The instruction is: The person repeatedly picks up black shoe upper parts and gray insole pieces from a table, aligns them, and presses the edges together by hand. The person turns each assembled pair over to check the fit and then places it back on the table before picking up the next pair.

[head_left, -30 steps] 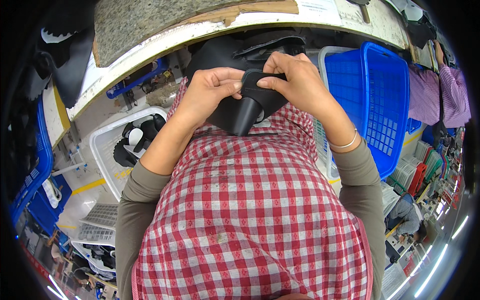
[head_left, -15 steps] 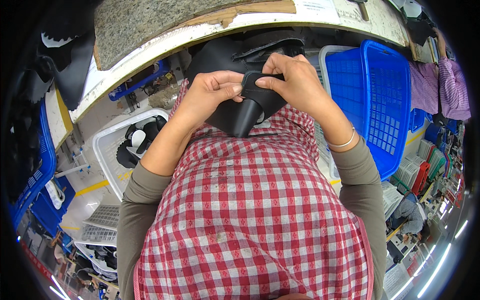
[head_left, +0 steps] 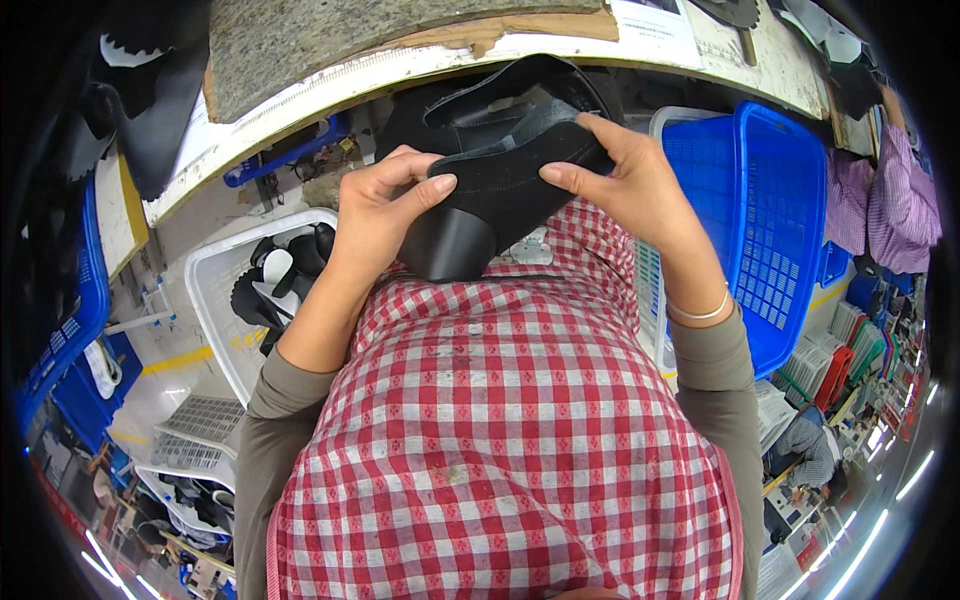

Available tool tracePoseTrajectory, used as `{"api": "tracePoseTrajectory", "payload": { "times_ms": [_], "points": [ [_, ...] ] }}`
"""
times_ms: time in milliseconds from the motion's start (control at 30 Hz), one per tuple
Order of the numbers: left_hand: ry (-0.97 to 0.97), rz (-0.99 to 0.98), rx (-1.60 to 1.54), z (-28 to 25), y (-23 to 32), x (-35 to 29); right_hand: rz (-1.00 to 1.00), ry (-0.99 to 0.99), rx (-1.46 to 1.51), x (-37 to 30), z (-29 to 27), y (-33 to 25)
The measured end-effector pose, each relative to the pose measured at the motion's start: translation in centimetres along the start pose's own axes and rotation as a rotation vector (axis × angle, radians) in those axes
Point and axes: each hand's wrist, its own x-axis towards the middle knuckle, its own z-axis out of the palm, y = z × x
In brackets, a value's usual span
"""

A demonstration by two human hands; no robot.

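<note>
A black shoe upper [head_left: 510, 190] hangs over my lap in front of the apron [head_left: 500, 390]. It has a stitched seam, a grey inner lining and a smooth, glossy curved part at its lower left. My left hand [head_left: 378, 205] pinches the upper's left edge, thumb on the near face and fingers behind. Over on the right, my right hand [head_left: 640, 180] grips the other end of the same edge, its thumb pressed on the near face. The opening between the hands shows part of the inside. Most fingertips are hidden behind the material.
Beyond my hands runs a worn white workbench [head_left: 400, 65] bearing a stone slab [head_left: 330, 45]. A white basket [head_left: 215, 270] with black and white pieces stands at left, a tall blue basket [head_left: 780, 240] at right. Black pieces [head_left: 150, 130] hang far left; another person's sleeve [head_left: 900, 215] shows far right.
My hands have moved apart along the edge, the right one shifting rightward. The upper has turned and spread, so more of its stitched side and its inner lining show.
</note>
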Motion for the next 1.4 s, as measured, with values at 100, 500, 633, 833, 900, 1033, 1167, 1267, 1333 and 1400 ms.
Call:
{"api": "tracePoseTrajectory", "payload": {
  "times_ms": [100,500,633,833,900,1033,1167,1267,1333,1400],
  "points": [
    [-0.137,-0.153,-0.040,-0.9,0.7,0.7,-0.111,0.042,-0.031,0.1,0.8,0.3],
    [-0.331,-0.088,0.361,2.0,3.2,3.4,-0.114,0.101,-0.135,-0.3,1.5,-0.7],
    [-0.316,-0.042,0.422,2.2,2.7,3.4,-0.138,0.111,-0.140,-0.5,1.4,-0.7],
    [-0.322,0.024,0.294,2.2,2.0,3.5,-0.139,0.210,0.029,-0.8,1.6,-0.4],
    [-0.319,0.042,0.275,2.3,1.7,3.4,-0.142,0.271,0.112,-1.0,1.8,0.0],
    [-0.348,0.030,0.294,2.0,1.6,3.3,-0.117,0.290,0.102,-1.5,1.9,0.6],
    [-0.394,0.026,0.311,1.3,1.5,3.6,-0.155,0.322,0.079,-1.8,2.0,0.6],
    [-0.410,0.013,0.241,0.9,0.9,3.8,-0.124,0.312,0.110,-1.7,2.2,0.5],
    [-0.417,-0.019,0.234,0.7,0.6,3.8,-0.067,0.303,0.103,-1.4,2.3,0.6],
    [-0.426,-0.027,0.213,0.6,0.5,3.9,-0.048,0.278,0.170,-1.1,2.3,0.8]
  ]
}}
